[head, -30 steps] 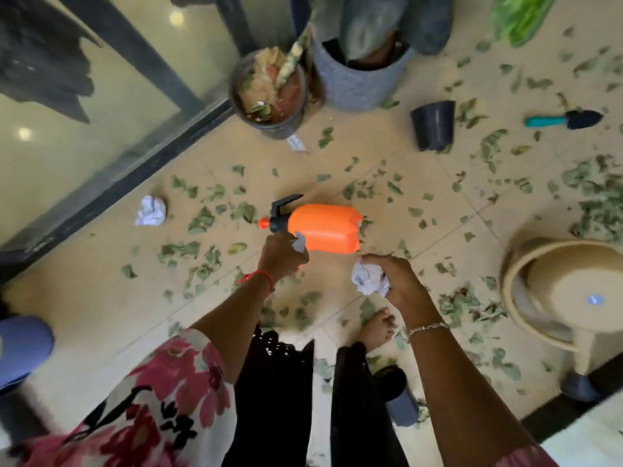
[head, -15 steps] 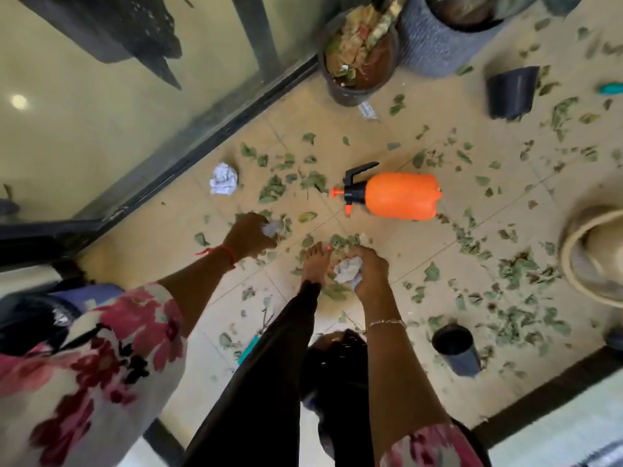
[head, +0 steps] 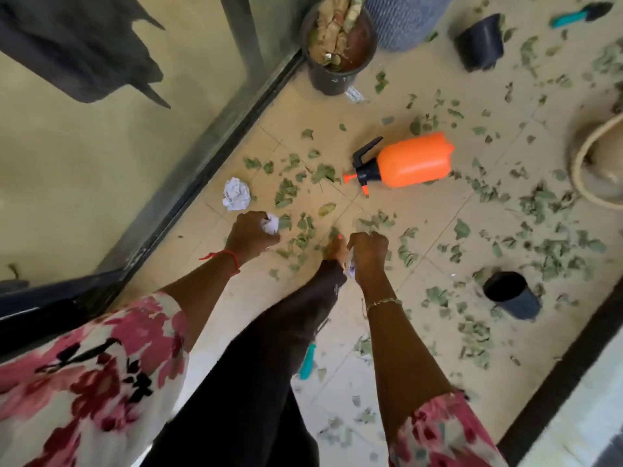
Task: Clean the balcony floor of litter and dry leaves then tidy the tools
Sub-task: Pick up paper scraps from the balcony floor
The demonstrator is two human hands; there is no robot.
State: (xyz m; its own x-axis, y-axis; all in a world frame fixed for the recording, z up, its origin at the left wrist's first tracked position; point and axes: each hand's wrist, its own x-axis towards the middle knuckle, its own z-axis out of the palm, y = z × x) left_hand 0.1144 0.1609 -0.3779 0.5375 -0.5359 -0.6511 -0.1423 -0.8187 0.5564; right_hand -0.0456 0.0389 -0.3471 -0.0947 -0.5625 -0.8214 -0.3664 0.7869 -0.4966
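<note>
One paper ball (head: 236,193) lay on the floor (head: 263,298) at eleven o'clock of the left hand (head: 251,235): judged light, soft, graspable anywhere. Both grips, the right hand (head: 369,256) included, each clutched a paper scrap (head: 269,225).

A beige tiled floor (head: 202,241) meets a dark-framed sliding glass door (head: 101,180) along its left edge, the pane dimly reflecting daylight.

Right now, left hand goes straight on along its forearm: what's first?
The left hand probably meets dry leaves first, then the orange sprayer; the paper ball sits left of that line. Height unclear.
</note>
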